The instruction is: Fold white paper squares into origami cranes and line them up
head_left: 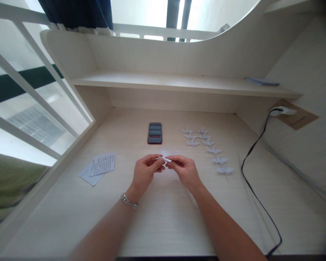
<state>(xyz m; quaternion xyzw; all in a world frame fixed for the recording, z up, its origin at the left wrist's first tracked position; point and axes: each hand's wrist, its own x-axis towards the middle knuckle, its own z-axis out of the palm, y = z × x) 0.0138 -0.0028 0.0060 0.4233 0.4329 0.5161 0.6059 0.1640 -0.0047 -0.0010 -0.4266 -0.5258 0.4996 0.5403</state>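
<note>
Between my two hands is a small folded piece of white paper (166, 159), held just over the desk. My left hand (148, 168) pinches its left end with thumb and fingers; a silver chain bracelet (129, 201) circles that wrist. On the other side, my right hand (185, 170) grips the right end between thumb and fingertips. Much of the paper is hidden by the fingers. To the right of my hands stand several white paper cranes (213, 150), set out in two short rows at the back and a single slanting line toward the front.
A phone (154, 133) lies on the desk behind my hands. Two sheets of paper, one printed (103, 164), overlap at the left. A black cable (243, 168) runs from the wall socket (296, 115) down the right side. Above the back edge spans a shelf (157, 79).
</note>
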